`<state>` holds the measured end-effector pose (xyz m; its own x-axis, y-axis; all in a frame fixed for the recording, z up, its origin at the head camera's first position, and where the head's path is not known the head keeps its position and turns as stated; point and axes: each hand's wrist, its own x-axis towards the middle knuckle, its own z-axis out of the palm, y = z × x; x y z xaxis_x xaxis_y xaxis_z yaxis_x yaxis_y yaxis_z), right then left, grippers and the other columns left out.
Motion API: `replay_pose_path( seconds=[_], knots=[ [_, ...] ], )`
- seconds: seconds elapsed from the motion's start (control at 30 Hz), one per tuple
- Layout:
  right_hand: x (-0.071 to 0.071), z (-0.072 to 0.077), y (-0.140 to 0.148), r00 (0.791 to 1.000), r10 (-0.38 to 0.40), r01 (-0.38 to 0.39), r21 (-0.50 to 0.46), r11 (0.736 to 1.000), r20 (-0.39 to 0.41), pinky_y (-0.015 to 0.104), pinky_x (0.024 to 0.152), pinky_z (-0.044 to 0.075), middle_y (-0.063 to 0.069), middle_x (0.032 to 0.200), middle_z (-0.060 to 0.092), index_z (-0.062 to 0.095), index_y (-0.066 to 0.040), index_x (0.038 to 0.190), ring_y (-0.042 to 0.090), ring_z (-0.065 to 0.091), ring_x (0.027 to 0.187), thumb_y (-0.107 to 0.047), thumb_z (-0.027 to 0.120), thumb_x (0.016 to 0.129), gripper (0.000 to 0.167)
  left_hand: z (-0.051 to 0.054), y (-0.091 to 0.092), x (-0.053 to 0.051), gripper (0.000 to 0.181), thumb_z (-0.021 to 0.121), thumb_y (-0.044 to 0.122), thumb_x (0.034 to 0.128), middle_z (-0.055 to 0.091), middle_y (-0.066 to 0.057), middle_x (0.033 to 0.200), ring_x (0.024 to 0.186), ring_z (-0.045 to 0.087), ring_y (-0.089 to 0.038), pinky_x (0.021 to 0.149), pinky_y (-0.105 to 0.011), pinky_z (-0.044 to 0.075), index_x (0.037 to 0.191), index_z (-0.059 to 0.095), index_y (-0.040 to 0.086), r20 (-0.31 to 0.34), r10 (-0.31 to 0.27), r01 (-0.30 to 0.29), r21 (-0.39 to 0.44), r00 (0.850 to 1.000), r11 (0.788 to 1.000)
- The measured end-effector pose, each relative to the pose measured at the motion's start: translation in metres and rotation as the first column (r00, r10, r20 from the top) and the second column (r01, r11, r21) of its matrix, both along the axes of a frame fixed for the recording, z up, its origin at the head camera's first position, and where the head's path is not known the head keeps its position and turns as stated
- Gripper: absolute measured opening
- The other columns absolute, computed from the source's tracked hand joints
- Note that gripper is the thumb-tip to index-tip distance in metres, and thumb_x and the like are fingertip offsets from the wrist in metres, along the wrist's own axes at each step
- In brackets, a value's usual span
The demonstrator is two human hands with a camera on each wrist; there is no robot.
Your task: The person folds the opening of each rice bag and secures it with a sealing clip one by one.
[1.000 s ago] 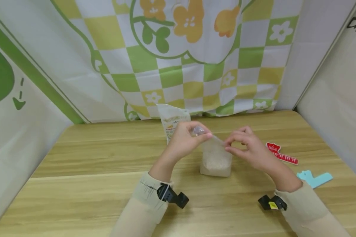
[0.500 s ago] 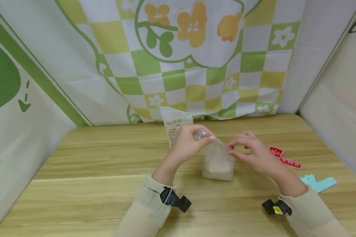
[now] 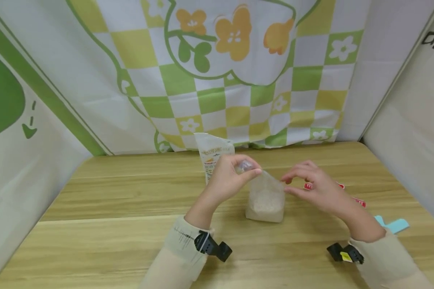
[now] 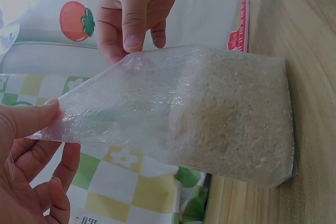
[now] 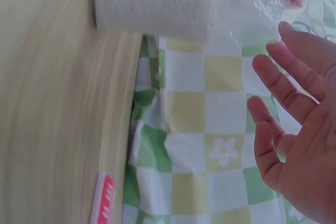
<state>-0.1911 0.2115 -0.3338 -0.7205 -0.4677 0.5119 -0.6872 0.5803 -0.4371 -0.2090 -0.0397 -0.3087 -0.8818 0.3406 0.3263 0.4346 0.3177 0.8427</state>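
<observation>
A clear plastic bag of rice [image 3: 265, 204] stands upright on the wooden table, its top drawn up and to the left. My left hand [image 3: 228, 176] pinches the gathered top of the bag between thumb and fingers. In the left wrist view the rice [image 4: 236, 114] fills the bag's lower part, while the film above is stretched and creased. My right hand [image 3: 320, 190] is held just beside the bag's right edge. Its fingers are spread and loosely bent, with nothing between them, as the right wrist view shows.
Behind my left hand stands a white printed packet [image 3: 213, 152], partly hidden. On the right lie a red clip with a piano-key pattern [image 3: 359, 202], partly covered by my right hand, and a light blue clip [image 3: 396, 225]. A checked cloth [image 3: 209, 100] hangs along the table's back edge.
My right hand has let go of the bag's right edge and drawn slightly to the right, its fingers parting. The left hand keeps its pinch. The head view has shifted a little.
</observation>
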Motion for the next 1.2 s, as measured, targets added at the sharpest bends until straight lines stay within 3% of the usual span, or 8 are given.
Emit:
replay_pose_path(
  seconds=[0.2, 0.43, 0.83, 1.03, 1.2],
  knots=[
    [-0.005, 0.002, 0.021, 0.996, 0.026, -0.023, 0.037, 0.999, -0.081, 0.021, 0.075, 0.043, -0.005, 0.1, 0.072, 0.073, -0.02, 0.1, 0.001, 0.053, 0.1, -0.001, 0.084, 0.071, 0.036, 0.001, 0.0, 0.002, 0.007, 0.077, 0.017, 0.0866, 0.076, -0.005, 0.095, 0.089, 0.067, -0.013, 0.078, -0.026, 0.053, 0.089, 0.077, 0.01, 0.022, 0.003, -0.003, -0.003, 1.0, 1.0],
    [-0.004, 0.009, 0.057, 0.995, -0.016, 0.028, 0.118, 0.993, -0.1, 0.009, 0.09, 0.037, -0.002, 0.104, 0.069, 0.072, -0.019, 0.103, -0.005, 0.049, 0.107, -0.001, 0.087, 0.067, 0.043, 0.001, 0.001, 0.001, 0.009, 0.077, 0.018, 0.0866, 0.076, -0.004, 0.096, 0.089, 0.067, -0.013, 0.076, -0.026, 0.052, 0.09, 0.077, 0.01, 0.01, 0.003, -0.003, -0.01, 1.0, 1.0],
    [-0.002, 0.011, 0.117, 0.982, -0.071, 0.115, 0.254, 0.96, -0.175, 0.007, 0.088, 0.034, -0.006, 0.099, 0.07, 0.071, -0.02, 0.101, -0.013, 0.045, 0.106, 0.0, 0.087, 0.063, 0.046, 0.0, -0.002, -0.001, 0.009, 0.077, 0.018, 0.0872, 0.076, -0.003, 0.096, 0.091, 0.067, -0.013, 0.079, -0.029, 0.051, 0.091, 0.077, 0.011, -0.021, 0.009, -0.009, -0.032, 1.0, 0.999],
    [0.002, 0.005, 0.133, 0.981, -0.13, 0.172, 0.333, 0.927, -0.145, 0.012, 0.083, 0.038, -0.009, 0.096, 0.069, 0.072, -0.024, 0.096, -0.01, 0.047, 0.101, -0.005, 0.088, 0.064, 0.041, 0.0, -0.005, -0.001, 0.009, 0.078, 0.018, 0.0858, 0.077, -0.003, 0.096, 0.091, 0.068, -0.014, 0.08, -0.028, 0.052, 0.092, 0.077, 0.011, -0.02, 0.035, -0.036, -0.046, 0.999, 0.998],
    [0.009, -0.007, 0.155, 0.98, -0.133, 0.182, 0.387, 0.904, -0.151, 0.013, 0.08, 0.038, -0.01, 0.093, 0.068, 0.072, -0.023, 0.093, -0.007, 0.051, 0.096, -0.009, 0.09, 0.059, 0.041, 0.0, -0.001, -0.002, 0.009, 0.078, 0.017, 0.0856, 0.077, -0.004, 0.097, 0.091, 0.068, -0.013, 0.081, -0.027, 0.053, 0.091, 0.077, 0.01, -0.001, 0.008, -0.008, -0.023, 1.0, 1.0]
  ],
)
